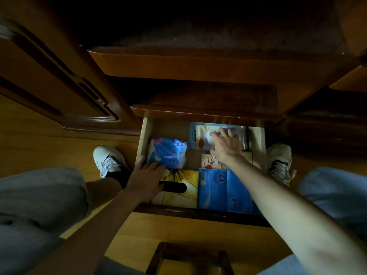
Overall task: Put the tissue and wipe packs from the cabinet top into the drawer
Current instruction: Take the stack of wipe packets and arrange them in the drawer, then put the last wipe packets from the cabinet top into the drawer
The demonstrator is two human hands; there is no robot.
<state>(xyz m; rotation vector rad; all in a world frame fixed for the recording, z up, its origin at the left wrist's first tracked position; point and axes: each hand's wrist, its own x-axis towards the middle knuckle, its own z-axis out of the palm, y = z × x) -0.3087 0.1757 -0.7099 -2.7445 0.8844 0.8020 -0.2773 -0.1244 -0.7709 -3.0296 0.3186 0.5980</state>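
The drawer point(143, 135) is pulled open below the dark cabinet top point(210, 96). At its back right lies a pale wipe pack point(198, 135), and my right hand point(225, 144) rests flat on it with fingers spread. A blue floral tissue pack point(168, 150) sits at the left, with the fingertips of my left hand point(146, 178) touching its near edge. That hand lies over a yellow tissue box point(178, 193) with a dark slot. Two blue tissue packs point(224, 191) fill the front right. A small cream pack point(208, 161) lies in the middle, partly under my right wrist.
My white shoes point(108, 160) point(279, 160) stand on the wooden floor on either side of the drawer, with my jeans-clad knees nearer the camera. A panelled wooden door point(59, 86) is at the left. A dark wooden stool frame point(188, 259) is at the bottom centre.
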